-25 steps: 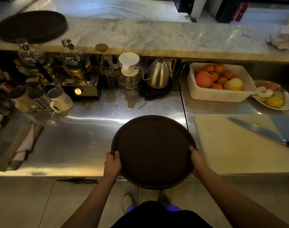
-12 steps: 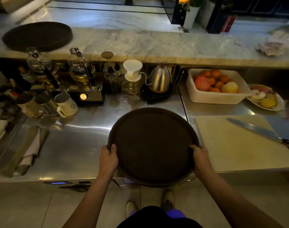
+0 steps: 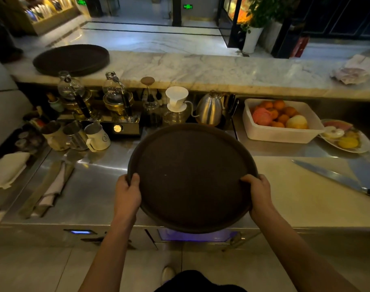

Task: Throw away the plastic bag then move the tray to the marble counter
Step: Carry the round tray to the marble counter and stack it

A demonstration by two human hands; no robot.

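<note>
A round dark brown tray (image 3: pixel 190 175) is held above the steel worktop (image 3: pixel 91 186), its far edge tipped up toward the kettle. My left hand (image 3: pixel 127 194) grips its left rim and my right hand (image 3: pixel 259 192) grips its right rim. Beyond the worktop runs the raised marble counter (image 3: pixel 201 70). A second dark round tray (image 3: pixel 71 59) lies at the counter's left end. No plastic bag is in sight.
Siphon brewers (image 3: pixel 78 98), a white dripper (image 3: pixel 176 100), a steel kettle (image 3: pixel 210 108) and mugs (image 3: pixel 95 135) line the back of the worktop. A white tub of fruit (image 3: pixel 281 121), a fruit plate (image 3: pixel 346 140), a cutting board (image 3: pixel 306 190) with a knife (image 3: pixel 336 178) are at right. Crumpled cloth (image 3: pixel 357 69) lies on the marble.
Both hands have lifted the tray off the worktop and carried it up and forward, toward the kettle. My view has risen, so more of the marble counter shows.
</note>
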